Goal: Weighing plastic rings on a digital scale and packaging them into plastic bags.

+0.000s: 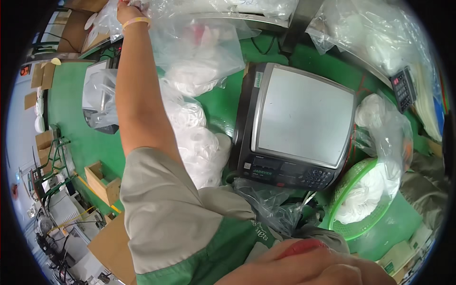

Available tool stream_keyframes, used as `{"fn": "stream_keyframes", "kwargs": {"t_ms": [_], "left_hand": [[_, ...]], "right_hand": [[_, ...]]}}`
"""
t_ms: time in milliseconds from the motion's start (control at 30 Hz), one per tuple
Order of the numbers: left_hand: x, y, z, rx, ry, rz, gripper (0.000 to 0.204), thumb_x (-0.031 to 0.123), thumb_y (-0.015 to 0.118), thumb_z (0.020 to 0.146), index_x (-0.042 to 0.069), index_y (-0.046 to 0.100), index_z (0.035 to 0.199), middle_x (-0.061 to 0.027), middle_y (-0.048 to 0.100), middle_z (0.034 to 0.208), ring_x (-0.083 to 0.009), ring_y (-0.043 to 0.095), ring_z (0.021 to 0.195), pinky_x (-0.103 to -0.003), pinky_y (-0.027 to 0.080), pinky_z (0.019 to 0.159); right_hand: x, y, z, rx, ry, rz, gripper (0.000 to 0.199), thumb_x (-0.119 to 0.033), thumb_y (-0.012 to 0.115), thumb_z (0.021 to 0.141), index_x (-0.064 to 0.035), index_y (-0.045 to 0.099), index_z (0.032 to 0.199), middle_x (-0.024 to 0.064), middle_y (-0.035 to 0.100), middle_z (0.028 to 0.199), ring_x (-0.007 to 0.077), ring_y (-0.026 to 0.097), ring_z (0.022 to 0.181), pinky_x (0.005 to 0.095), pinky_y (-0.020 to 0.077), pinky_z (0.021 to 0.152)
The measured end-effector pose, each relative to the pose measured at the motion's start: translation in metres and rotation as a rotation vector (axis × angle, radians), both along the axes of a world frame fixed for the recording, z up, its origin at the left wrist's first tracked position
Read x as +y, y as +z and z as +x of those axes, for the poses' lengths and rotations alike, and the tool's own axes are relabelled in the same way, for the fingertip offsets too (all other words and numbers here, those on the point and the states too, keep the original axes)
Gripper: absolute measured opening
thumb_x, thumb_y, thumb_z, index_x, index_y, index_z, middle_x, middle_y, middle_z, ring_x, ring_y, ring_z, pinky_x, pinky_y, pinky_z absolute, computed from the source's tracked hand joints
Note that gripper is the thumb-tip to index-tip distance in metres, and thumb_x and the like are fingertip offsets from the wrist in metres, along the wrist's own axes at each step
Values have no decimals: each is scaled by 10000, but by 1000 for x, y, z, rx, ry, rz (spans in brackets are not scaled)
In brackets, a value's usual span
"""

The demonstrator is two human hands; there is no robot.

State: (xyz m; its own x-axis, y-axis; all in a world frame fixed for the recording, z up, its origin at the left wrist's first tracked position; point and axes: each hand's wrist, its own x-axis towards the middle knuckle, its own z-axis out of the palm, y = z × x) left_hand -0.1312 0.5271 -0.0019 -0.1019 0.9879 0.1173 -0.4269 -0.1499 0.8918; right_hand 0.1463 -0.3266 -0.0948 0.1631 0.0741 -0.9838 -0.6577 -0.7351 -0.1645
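Note:
My left arm reaches up to the far left edge of the view. At its end my left hand (129,13), with a pale band round the wrist, is closed on a clear plastic bag (164,8); the fingers are partly cut off by the top of the view. Below it hangs a larger clear bag (218,45) with white and some pink contents. White bundles in clear plastic (197,152) lie beside my forearm. My right hand is not in view.
A weighing scale (306,118) with a wide pale plate stands in the middle. To its right are a green basket (338,197) with white bundles and a calculator (403,89) on a bench edge. A wooden box (102,184) sits on the green floor at left.

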Motion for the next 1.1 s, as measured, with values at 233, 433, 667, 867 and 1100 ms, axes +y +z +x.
{"fn": "stream_keyframes", "kwargs": {"t_ms": [233,433,667,867,1100], "left_hand": [[-55,40,0,581,-61,-18,282,305,426,901,65,569,934,-93,587,776,-169,546,678,-295,451,599],[-58,30,4,485,73,304,416,395,450,882,89,513,1156,-126,574,1052,-231,566,862,-360,441,750],[-123,-14,41,394,-517,-396,259,273,461,874,46,551,959,-72,589,910,-181,585,828,-298,473,718],[-115,-24,9,731,-215,-244,256,209,500,847,74,558,1056,-103,568,1009,-204,583,858,-303,469,757],[-204,42,38,1384,307,262,330,149,538,821,97,570,1145,-136,554,1103,-226,577,899,-307,460,801]], "right_hand": [[-3,-10,5,14,-11,31,243,-166,517,833,-16,536,1024,114,590,808,212,578,733,331,460,699],[-24,-12,7,27,-21,60,236,-165,515,830,-8,547,1003,120,597,810,221,586,729,341,466,701],[-61,13,5,46,-110,107,231,-164,512,827,2,561,978,127,605,812,232,595,724,353,472,704],[-104,67,73,-26,-117,216,229,-163,509,824,11,572,957,133,612,813,242,603,720,363,477,706],[-151,12,244,-1115,-254,212,159,-160,485,845,-46,578,786,54,586,733,127,541,711,261,420,669]]}}
